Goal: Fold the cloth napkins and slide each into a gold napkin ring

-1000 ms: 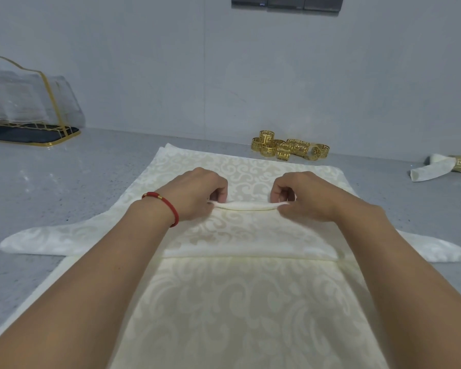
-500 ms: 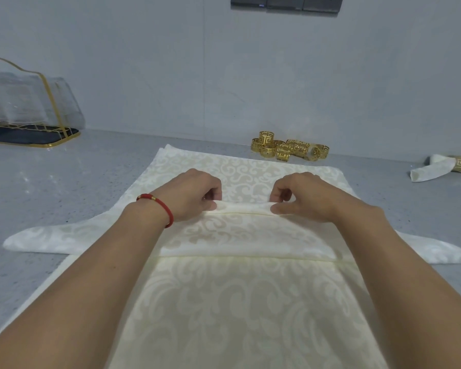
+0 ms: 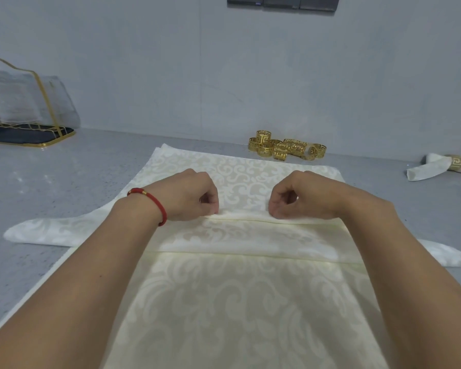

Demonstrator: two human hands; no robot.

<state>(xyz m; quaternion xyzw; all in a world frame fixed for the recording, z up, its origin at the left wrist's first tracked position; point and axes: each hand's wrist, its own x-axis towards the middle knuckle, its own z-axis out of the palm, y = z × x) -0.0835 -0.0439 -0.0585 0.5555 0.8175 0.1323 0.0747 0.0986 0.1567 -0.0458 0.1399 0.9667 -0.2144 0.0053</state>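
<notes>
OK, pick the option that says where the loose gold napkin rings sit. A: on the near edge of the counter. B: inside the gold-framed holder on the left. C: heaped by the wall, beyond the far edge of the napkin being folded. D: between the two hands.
C: the loose gold napkin rings lie in a heap on the counter by the wall, past the far edge of the napkin.

This looks like a home kitchen or dining-prep counter. A speckled grey stone countertop [image 3: 64, 182] runs back to a plain grey tiled wall [image 3: 144, 62], with a dark row of wall sockets [image 3: 282, 2] at twelve o'clock. At ten o'clock stands a gold-wire rack [image 3: 37, 123] on a dark base. Table linen is laid out: cream damask napkins [image 3: 237, 302], loose gold napkin rings [image 3: 285, 149] at one o'clock, and a finished ringed napkin [image 3: 437, 167] at two o'clock.
</notes>
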